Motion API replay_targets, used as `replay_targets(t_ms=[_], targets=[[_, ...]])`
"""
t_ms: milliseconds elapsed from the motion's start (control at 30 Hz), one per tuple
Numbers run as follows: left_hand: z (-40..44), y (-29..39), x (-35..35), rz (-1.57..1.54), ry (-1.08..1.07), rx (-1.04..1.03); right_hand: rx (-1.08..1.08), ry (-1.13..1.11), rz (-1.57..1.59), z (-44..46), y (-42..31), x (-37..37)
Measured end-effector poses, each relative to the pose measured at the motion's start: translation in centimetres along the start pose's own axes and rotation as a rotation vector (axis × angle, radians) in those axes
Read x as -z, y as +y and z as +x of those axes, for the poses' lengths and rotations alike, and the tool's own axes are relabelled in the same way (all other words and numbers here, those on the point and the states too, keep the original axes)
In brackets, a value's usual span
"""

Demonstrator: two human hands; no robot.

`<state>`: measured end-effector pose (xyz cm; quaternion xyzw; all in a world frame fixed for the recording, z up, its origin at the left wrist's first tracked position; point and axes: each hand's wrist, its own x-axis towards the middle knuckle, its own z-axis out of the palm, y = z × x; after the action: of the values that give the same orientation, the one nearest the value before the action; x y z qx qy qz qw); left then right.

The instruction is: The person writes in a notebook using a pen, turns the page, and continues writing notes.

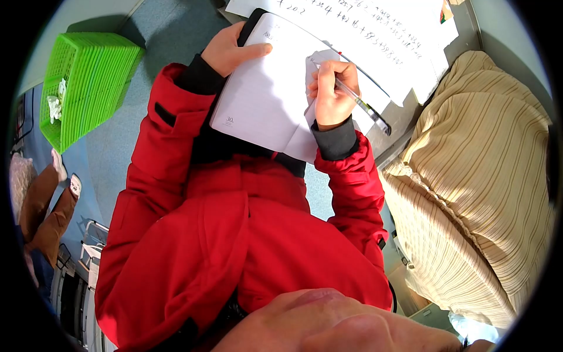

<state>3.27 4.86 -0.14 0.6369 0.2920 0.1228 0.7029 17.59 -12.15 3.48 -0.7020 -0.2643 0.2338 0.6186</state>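
An open notebook with white pages and a dark cover rests in front of my body, a "30" printed at a lower page corner. My left hand grips its left edge, the thumb lying on the page. In my right hand is a pen with a clear barrel and dark end, pinched between the fingers. Its tip is over the right-hand page, in the hand's shadow; whether it touches the paper I cannot tell. Short handwriting shows at the top of the left page.
Sheets with handwritten numbers lie beyond the notebook. To the right is a striped beige fabric cover. Stacked green plastic baskets stand on the left, white crumpled bits inside. Another person's brown-trousered legs show at far left.
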Motion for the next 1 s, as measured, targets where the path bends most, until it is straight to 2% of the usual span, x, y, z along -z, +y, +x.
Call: replay_targets(t_ms=[633, 733, 1000], targets=[[-0.1, 0.5, -0.2, -0.004, 0.03, 0.017, 0.027, -0.015, -0.049, 0.1, 0.4, 0.1], [0.0, -0.2, -0.1, -0.006, 0.034, 0.0, -0.023, 0.052, 0.009, 0.1, 0.1, 0.0], [0.3, -1.2, 0.2, 0.102, 0.079, -0.001, -0.052, 0.017, 0.042, -0.1, -0.2, 0.4]])
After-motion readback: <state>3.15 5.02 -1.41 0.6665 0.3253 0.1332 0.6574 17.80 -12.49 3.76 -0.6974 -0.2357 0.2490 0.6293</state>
